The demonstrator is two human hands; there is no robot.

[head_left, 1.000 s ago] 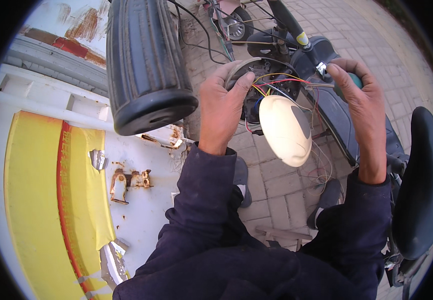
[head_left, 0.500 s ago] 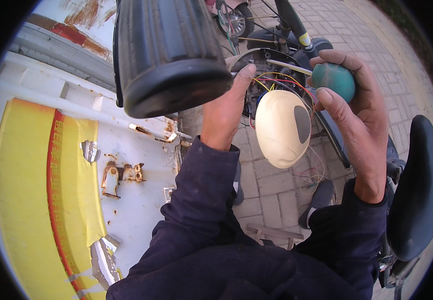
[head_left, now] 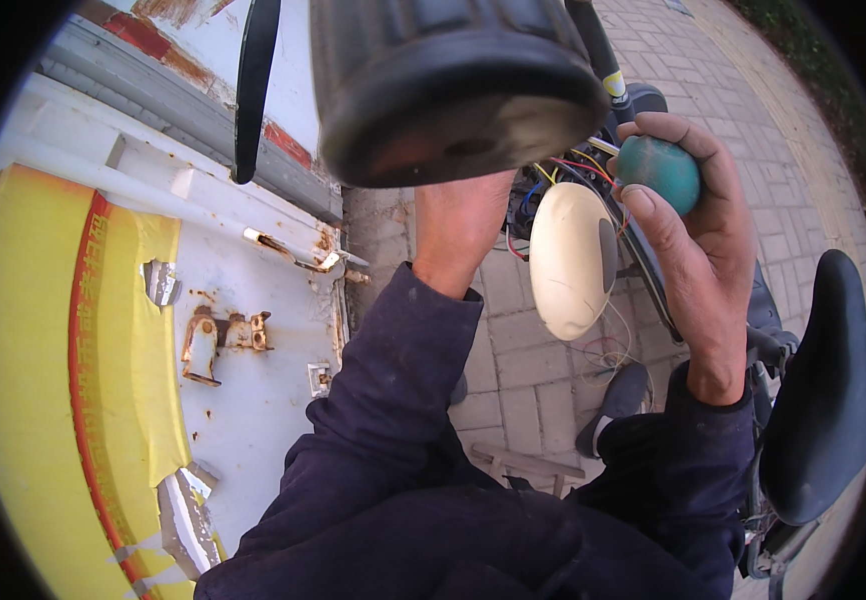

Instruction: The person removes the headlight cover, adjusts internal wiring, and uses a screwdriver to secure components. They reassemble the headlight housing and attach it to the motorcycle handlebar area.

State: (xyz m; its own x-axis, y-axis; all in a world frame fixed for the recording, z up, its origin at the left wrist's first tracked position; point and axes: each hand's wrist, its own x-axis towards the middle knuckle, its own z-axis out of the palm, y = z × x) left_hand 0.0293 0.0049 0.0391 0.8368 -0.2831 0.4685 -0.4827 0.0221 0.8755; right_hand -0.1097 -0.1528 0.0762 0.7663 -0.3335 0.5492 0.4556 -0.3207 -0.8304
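My right hand [head_left: 698, 225] is closed around the round green handle of a screwdriver [head_left: 659, 172]. Its shank points left toward a black housing with red, yellow and blue wires [head_left: 565, 168]. My left hand [head_left: 461, 225] reaches up to the left side of that housing; its fingers are hidden behind a large black ribbed handlebar grip [head_left: 453, 90] close to the camera. Below the wires, between my hands, a cream oval shell [head_left: 568, 262] with a dark grey patch hangs in front of the housing.
A black saddle [head_left: 821, 390] stands at the right. On the left is a white rusty panel [head_left: 253, 420] with a yellow sheet [head_left: 33, 350] and a rusty bracket [head_left: 221, 345]. Grey paving [head_left: 513, 370] lies below, with thin loose wires [head_left: 608, 352] near my shoe [head_left: 621, 405].
The view has shifted, and the black grip now covers my left fingers and much of the housing. My right hand still holds the screwdriver in nearly the same place.
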